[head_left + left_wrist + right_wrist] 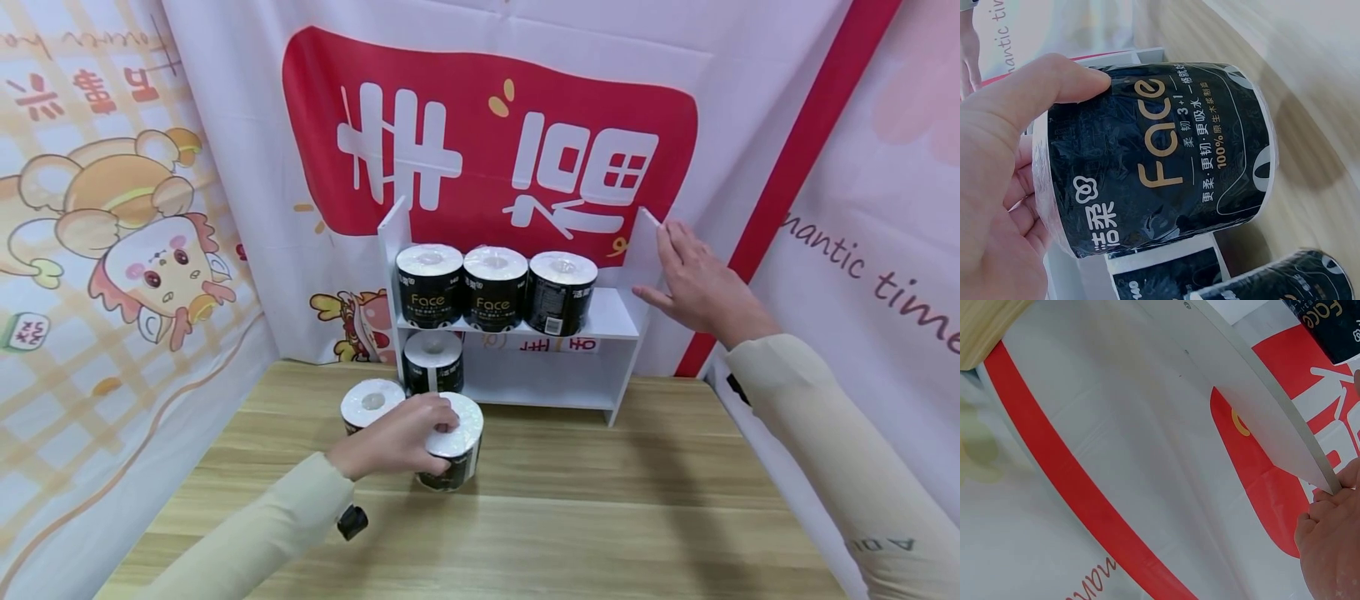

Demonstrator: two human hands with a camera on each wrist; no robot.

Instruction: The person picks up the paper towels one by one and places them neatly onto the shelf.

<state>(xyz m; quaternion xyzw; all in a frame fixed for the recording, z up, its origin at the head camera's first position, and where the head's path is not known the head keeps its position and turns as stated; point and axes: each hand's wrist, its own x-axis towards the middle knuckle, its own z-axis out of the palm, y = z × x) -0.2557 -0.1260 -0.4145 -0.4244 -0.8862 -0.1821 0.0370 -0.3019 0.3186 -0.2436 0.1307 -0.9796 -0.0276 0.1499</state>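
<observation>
My left hand [405, 435] grips a wrapped toilet roll [453, 475] from above, the thumb on its side and the other fingers at its top. Its black "Face" label fills the middle of the left wrist view. Just behind that hand, another toilet roll [372, 397] stands on the table, partly covered by the hand. My right hand [701, 279] holds the upper front edge of the white shelf's side panel [643, 250], thumb on the inner side and fingers on the outer. In the right wrist view the panel's corner meets the fingers.
Three toilet rolls [495, 287] stand in a row on the upper board of the white shelf [536, 379]. One more roll [433, 362] sits at the left of the lower level. The wooden table [570, 517] extends forward; printed cloth [720, 125] hangs behind and at both sides.
</observation>
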